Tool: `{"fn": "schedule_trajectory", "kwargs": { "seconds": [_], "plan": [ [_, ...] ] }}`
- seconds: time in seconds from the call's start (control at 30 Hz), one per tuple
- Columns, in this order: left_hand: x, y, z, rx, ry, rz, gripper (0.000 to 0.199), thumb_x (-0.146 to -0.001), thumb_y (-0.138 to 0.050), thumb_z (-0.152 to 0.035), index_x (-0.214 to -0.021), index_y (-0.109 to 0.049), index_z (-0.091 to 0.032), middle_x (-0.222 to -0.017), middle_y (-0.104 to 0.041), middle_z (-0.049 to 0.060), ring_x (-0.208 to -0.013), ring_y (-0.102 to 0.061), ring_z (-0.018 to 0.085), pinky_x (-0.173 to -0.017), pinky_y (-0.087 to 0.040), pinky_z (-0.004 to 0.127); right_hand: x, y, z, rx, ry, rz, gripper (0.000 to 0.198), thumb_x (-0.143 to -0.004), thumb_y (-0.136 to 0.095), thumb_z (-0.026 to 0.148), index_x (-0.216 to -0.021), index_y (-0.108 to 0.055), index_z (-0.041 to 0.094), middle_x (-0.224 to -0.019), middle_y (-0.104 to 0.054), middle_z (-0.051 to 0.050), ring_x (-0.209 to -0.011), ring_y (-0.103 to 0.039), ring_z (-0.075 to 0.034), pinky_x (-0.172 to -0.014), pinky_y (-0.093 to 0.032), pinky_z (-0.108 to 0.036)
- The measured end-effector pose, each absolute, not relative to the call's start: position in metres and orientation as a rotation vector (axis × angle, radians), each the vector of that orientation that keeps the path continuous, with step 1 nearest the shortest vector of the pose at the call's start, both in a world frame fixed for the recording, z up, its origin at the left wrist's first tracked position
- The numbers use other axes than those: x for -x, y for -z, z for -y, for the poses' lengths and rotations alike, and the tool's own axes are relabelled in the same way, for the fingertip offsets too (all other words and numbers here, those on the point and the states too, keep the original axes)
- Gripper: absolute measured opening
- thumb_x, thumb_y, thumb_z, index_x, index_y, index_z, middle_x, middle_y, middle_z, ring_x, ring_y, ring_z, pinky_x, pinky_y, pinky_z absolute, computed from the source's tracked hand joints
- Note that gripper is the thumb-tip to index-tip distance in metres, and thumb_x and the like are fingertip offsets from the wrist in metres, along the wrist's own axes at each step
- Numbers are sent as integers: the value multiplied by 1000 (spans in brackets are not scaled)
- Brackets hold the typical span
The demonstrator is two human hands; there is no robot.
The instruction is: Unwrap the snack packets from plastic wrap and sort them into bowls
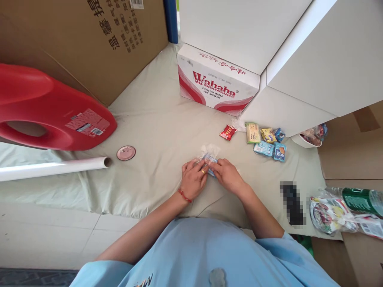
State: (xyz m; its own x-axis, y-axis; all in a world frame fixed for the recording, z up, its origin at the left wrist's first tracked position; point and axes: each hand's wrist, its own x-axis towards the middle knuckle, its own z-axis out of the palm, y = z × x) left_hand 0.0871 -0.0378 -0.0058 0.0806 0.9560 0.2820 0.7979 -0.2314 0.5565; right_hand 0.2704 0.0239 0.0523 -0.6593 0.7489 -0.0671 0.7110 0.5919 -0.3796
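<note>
My left hand (194, 177), with a red string bracelet and a ring, is closed on a clear plastic bag (211, 150) in front of me. My right hand (226, 173) meets it from the other side, its fingers pinching the same bag. Something blue, perhaps a small packet (211, 173), shows in or under the bag between the fingers; most of it is hidden. Beyond the hands lies a red snack packet (228, 132). To its right are a yellow-green packet (253, 132), a yellow packet (268, 135) and several blue packets (263, 148).
A Wahaha water carton (218, 85) stands at the back against white cabinets (239, 32). At left are a red jug (54, 107), a white tube (60, 168), a round pink disc (126, 153) and a large cardboard box (89, 52). A green-labelled bottle (359, 200) lies at right.
</note>
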Motion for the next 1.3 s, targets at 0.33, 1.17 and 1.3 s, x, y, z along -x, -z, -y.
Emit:
{"fn": "schedule_trajectory", "kwargs": {
  "seconds": [0.33,1.17,1.3],
  "plan": [
    [-63,7,22,-1439,-1339,-1887,26,-102,-47,-32,-109,-69,-21,-131,-62,13,-126,-59,24,-103,-55,44,-259,-41,-2,1398,-507,2726,51,-104,-45,14,-144,-61,40,-101,-56,-7,-89,-47,-23,-69,-38,-29],
    [-43,-42,4,-1363,-992,-1797,21,-76,-71,-40,-77,-61,-22,-92,-62,3,-83,-61,18,-77,-55,32,-274,-32,8,1158,-792,2489,48,-97,-53,12,-139,-67,32,-111,-57,-6,-98,-50,-22,-94,-49,-35],
    [-78,-57,9,-1496,-1023,-1541,9,-85,-64,-30,-83,-63,-21,-86,-66,1,-77,-63,15,-72,-54,29,-267,-33,7,1160,-786,2499,42,-98,-52,12,-133,-70,26,-112,-60,-9,-101,-52,-23,-95,-50,-38]
  ]
}}
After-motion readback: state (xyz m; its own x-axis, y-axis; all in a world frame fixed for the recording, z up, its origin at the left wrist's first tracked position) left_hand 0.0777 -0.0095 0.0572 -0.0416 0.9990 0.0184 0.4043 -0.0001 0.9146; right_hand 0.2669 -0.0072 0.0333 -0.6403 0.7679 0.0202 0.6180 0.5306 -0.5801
